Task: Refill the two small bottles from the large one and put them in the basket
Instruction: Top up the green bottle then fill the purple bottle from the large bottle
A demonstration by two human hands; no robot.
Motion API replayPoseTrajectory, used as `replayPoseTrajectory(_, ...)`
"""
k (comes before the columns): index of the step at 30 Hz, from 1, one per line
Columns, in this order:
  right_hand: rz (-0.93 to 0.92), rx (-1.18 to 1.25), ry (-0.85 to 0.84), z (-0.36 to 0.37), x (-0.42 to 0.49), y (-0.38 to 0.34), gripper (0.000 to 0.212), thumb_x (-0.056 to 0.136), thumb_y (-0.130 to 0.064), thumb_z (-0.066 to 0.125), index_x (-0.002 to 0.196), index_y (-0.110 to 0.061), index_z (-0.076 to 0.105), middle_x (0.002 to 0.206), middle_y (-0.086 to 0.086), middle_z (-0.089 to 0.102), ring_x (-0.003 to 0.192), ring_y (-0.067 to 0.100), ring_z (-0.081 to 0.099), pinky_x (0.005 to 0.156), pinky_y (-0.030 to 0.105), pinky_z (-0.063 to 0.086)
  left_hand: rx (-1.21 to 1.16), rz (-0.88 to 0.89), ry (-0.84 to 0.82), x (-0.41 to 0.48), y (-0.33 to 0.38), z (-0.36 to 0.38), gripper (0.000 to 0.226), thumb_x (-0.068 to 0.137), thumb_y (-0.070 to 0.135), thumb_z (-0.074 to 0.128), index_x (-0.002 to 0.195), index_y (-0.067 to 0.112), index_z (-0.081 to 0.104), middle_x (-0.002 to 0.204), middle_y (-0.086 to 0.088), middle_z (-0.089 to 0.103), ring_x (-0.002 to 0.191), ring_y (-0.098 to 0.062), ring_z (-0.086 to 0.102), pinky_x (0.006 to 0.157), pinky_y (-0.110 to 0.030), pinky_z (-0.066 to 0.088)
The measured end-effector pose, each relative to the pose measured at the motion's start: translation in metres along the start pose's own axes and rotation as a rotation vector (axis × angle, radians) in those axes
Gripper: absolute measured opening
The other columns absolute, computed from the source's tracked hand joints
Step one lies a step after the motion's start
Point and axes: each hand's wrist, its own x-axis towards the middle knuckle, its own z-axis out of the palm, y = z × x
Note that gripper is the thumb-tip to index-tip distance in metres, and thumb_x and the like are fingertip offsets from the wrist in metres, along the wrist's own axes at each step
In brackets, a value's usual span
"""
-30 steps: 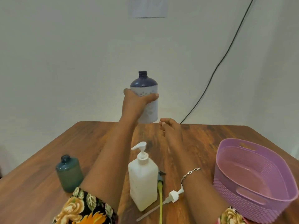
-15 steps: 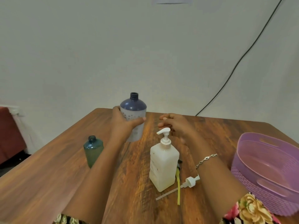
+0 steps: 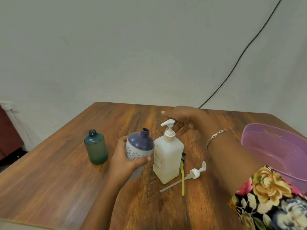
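streaky-grained brown wooden table (image 3: 66, 180), softly sheened; frosted matt teal plastic bottle (image 3: 96, 150); glossy navy-shouldered white plastic bottle (image 3: 141, 145); milky translucent square plastic pump bottle (image 3: 167, 161); smooth purple plastic basket (image 3: 282, 151); silver metal chain bracelet (image 3: 216, 136); floral cloth sleeve (image 3: 269, 200).

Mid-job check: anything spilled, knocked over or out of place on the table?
No spill visible. Two loose pumps lie flat beside the white bottle: a white pump and a yellow-tubed pump, partly hidden behind it. The green bottle stands uncapped; the purple bottle, also uncapped, tilts in the left hand's grip.
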Motion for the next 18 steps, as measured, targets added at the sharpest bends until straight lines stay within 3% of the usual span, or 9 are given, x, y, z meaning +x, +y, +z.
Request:
replayPoseTrajectory(4, 0.047, -0.104, -0.029, 0.004, -0.002, -0.016, 0.050, 0.097, -0.042, 0.042, 0.113, 0.004, 0.056, 0.084, 0.014, 0.057, 0.085, 0.032, 0.058, 0.058, 0.039, 0.049, 0.048, 0.033, -0.040, -0.007, 0.000, 0.002, 0.077, 0.040, 0.060, 0.074, 0.110, 0.047, 0.044, 0.111, 0.015, 0.056, 0.097, -0.008, 0.059, 0.079, -0.037, 0.055)
replayPoseTrajectory(7, 0.075, -0.210, -0.020, 0.013, -0.002, -0.022, 0.039, 0.100, -0.029, 0.039, 0.119, 0.003, 0.049, 0.096, 0.018, 0.057, 0.073, 0.027, 0.054, 0.051, 0.035, 0.044, 0.067, 0.052, -0.050, -0.009, 0.001, 0.003, 0.076, 0.041, 0.063, 0.073, 0.110, 0.049, 0.044, 0.114, 0.013, 0.056, 0.099, -0.008, 0.058, 0.082, -0.038, 0.055)
replayPoseTrajectory(13, 0.061, -0.328, -0.028, 0.018, 0.008, -0.028, 0.021, 0.095, -0.013, 0.041, 0.091, 0.001, 0.056, 0.081, 0.018, 0.053, 0.068, 0.028, 0.050, 0.063, 0.038, 0.048, 0.118, 0.076, -0.054, -0.010, 0.004, 0.002, 0.076, 0.042, 0.068, 0.070, 0.111, 0.052, 0.042, 0.116, 0.012, 0.055, 0.100, -0.007, 0.057, 0.083, -0.037, 0.054)
replayPoseTrajectory(18, -0.006, -0.387, 0.022, 0.023, 0.010, -0.025, 0.023, 0.093, -0.007, 0.040, 0.071, -0.005, 0.043, 0.068, 0.012, 0.042, 0.056, 0.021, 0.039, 0.062, 0.035, 0.044, 0.121, 0.071, -0.048, -0.011, 0.005, 0.002, 0.079, 0.041, 0.070, 0.068, 0.114, 0.051, 0.042, 0.116, 0.013, 0.056, 0.100, -0.006, 0.057, 0.081, -0.032, 0.053)
